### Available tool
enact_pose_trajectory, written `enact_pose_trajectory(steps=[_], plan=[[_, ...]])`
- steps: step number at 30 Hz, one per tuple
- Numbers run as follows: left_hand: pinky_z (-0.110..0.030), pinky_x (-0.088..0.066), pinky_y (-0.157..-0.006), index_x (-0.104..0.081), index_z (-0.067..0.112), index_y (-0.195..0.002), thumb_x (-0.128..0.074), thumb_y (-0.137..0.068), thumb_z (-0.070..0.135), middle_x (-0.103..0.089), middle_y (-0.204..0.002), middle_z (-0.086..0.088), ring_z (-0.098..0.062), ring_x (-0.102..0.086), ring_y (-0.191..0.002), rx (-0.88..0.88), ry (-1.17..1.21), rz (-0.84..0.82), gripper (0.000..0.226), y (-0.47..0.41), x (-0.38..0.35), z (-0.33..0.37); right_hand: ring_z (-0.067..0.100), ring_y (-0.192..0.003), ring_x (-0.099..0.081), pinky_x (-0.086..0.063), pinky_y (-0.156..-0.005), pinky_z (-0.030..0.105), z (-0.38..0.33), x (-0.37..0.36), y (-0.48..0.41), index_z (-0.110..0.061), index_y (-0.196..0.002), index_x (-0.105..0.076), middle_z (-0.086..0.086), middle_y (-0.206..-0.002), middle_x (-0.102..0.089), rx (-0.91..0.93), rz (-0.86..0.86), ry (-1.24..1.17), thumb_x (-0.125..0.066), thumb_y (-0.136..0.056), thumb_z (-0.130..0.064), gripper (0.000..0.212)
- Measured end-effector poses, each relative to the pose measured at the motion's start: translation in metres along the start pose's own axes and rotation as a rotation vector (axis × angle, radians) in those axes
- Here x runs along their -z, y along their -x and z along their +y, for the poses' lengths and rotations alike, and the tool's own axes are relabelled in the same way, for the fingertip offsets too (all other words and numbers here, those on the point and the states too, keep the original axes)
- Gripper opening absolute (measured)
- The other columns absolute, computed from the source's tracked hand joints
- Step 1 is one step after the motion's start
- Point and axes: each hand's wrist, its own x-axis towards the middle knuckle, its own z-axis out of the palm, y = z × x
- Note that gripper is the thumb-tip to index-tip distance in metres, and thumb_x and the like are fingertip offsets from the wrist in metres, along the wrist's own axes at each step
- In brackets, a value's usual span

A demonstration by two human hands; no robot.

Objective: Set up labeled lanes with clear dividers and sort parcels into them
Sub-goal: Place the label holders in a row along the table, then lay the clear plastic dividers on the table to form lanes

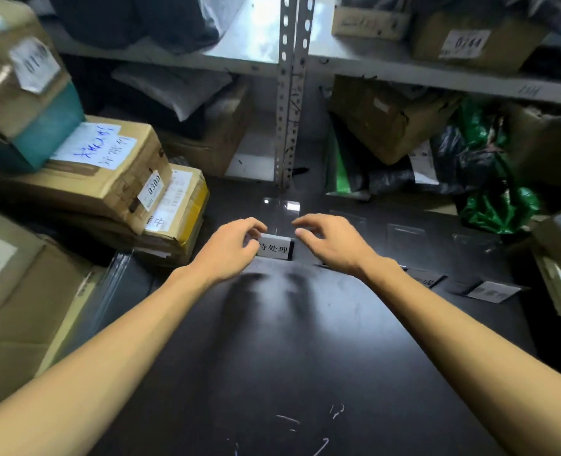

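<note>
Shelves first: the metal rack (288,93) is packed. A cardboard box marked 0244 (470,37) sits on the upper right shelf, with brown cartons and grey mailer bags below, all closed, so their contents cannot be told. Green and black poly bags (489,179) spill onto the right of the dark bench (289,340). On the left stands a stack of taped cartons (85,172), crowding the bench edge, and clear sheets (117,274) lean beside it. Flat clear holders (404,232) lie to the right, and two more label cards (493,291) lie near the right forearm. Centre of the bench, the white label card (277,249) stands just in front of a clear divider (282,209). The left hand (233,248) pinches the card's left end between thumb and fingers. The right hand (328,241) hovers at the card's right end, fingers loosely bent and spread, gripping nothing. Whether its thumb touches the card cannot be told.
</note>
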Motion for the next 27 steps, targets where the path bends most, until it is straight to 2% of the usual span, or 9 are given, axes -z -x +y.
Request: enact_pose_trajectory(steps=[3, 6, 12, 15, 17, 19, 22, 24, 27], plan=[[-0.025, -0.048, -0.080, -0.064, 0.025, -0.114, -0.052, -0.092, 0.011, -0.068, -0.103, 0.010, -0.011, -0.063, -0.095, 0.041, 0.121, 0.064, 0.029, 0.024, 0.025, 0.016, 0.009, -0.103, -0.065, -0.046, -0.086, 0.022, -0.041, 0.008, 0.013, -0.025, -0.122, -0.069, -0.007, -0.120, -0.071, 0.055, -0.002, -0.129, -0.052, -0.096, -0.021, 0.031], [-0.026, -0.051, -0.084, -0.065, 0.026, -0.111, -0.052, -0.093, 0.006, -0.070, -0.101, 0.009, -0.007, -0.066, -0.091, 0.033, 0.235, 0.134, 0.030, 0.067, 0.053, 0.032, 0.007, -0.099, -0.066, -0.050, -0.080, 0.016, -0.083, 0.016, 0.038, -0.026, -0.119, -0.070, -0.008, -0.115, -0.072, 0.159, 0.004, -0.229, -0.053, -0.099, -0.025, 0.026], [-0.028, -0.051, -0.082, -0.068, 0.010, -0.108, -0.050, -0.093, -0.004, -0.073, -0.098, -0.007, -0.017, -0.067, -0.085, 0.073, 0.288, 0.306, 0.027, 0.180, 0.120, 0.065, 0.013, -0.098, -0.066, -0.048, -0.091, 0.028, -0.181, 0.038, 0.102, -0.016, -0.113, -0.074, -0.006, -0.104, -0.073, 0.370, 0.028, -0.328, -0.054, -0.101, -0.025, 0.025], [-0.017, -0.050, -0.073, -0.067, 0.012, -0.105, -0.048, -0.095, -0.004, -0.071, -0.093, -0.003, -0.005, -0.066, -0.078, 0.082, 0.296, 0.404, 0.027, 0.239, 0.148, 0.080, 0.018, -0.100, -0.067, -0.050, -0.094, 0.034, -0.228, 0.041, 0.130, -0.013, -0.111, -0.073, 0.002, -0.106, -0.074, 0.461, -0.013, -0.327, -0.052, -0.102, -0.027, 0.027], [-0.013, -0.048, -0.067, -0.066, 0.010, -0.104, -0.046, -0.095, -0.005, -0.070, -0.091, -0.005, -0.001, -0.065, -0.072, 0.080, 0.339, 0.473, 0.027, 0.272, 0.165, 0.086, 0.015, -0.096, -0.066, -0.049, -0.089, 0.027, -0.255, 0.040, 0.144, -0.014, -0.106, -0.072, -0.001, -0.101, -0.073, 0.530, -0.028, -0.305, -0.051, -0.103, -0.028, 0.025], [-0.024, -0.051, -0.068, -0.065, 0.006, -0.106, -0.046, -0.096, -0.006, -0.069, -0.090, -0.008, -0.012, -0.064, -0.074, 0.088, 0.379, 0.543, 0.025, 0.305, 0.184, 0.089, 0.010, -0.088, -0.061, -0.045, -0.078, 0.014, -0.284, 0.036, 0.158, -0.017, -0.104, -0.072, -0.006, -0.092, -0.069, 0.609, -0.031, -0.268, -0.051, -0.103, -0.027, 0.023], [-0.029, -0.052, -0.069, -0.064, 0.004, -0.107, -0.044, -0.097, -0.006, -0.068, -0.089, -0.010, -0.022, -0.062, -0.075, 0.089, 0.404, 0.622, 0.025, 0.341, 0.211, 0.085, 0.015, -0.092, -0.063, -0.047, -0.085, 0.027, -0.324, 0.028, 0.171, -0.011, -0.105, -0.072, -0.001, -0.097, -0.073, 0.691, -0.038, -0.241, -0.052, -0.102, -0.027, 0.025], [-0.028, -0.054, -0.072, -0.065, 0.005, -0.104, -0.045, -0.097, -0.007, -0.068, -0.088, -0.010, -0.021, -0.063, -0.077, 0.086, 0.424, 0.708, 0.025, 0.359, 0.228, 0.078, 0.012, -0.092, -0.063, -0.048, -0.085, 0.033, -0.347, 0.020, 0.172, -0.014, -0.106, -0.072, -0.004, -0.099, -0.073, 0.715, -0.037, -0.219, -0.053, -0.102, -0.029, 0.024], [-0.021, -0.052, -0.079, -0.068, 0.009, -0.098, -0.047, -0.095, -0.007, -0.070, -0.088, -0.006, -0.009, -0.065, -0.083, 0.067, 0.405, 0.821, 0.027, 0.372, 0.255, 0.057, 0.008, -0.092, -0.063, -0.047, -0.081, 0.029, -0.378, 0.007, 0.160, -0.020, -0.112, -0.071, -0.010, -0.100, -0.070, 0.696, -0.034, -0.199, -0.054, -0.101, -0.034, 0.024]])
